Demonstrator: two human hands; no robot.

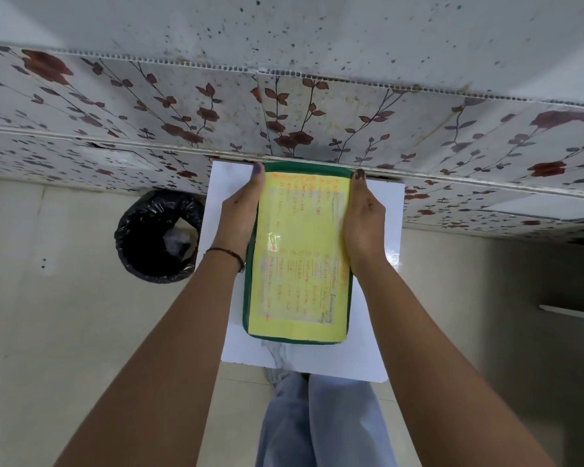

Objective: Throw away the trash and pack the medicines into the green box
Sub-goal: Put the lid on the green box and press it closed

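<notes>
Green box [297, 254] lid shut, left hand [238, 210] and right hand [364, 214] flat against its sides; table [378, 237] otherwise bare. Packing looks finished.

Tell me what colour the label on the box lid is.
Yellow, with orange handwriting, on the green box; the label shows best in the head view.

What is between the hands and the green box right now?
Nothing visible. The left hand and right hand press flat against the two long sides of the green box, whose yellow-labelled lid is on, as it lies on the small white table.
</notes>
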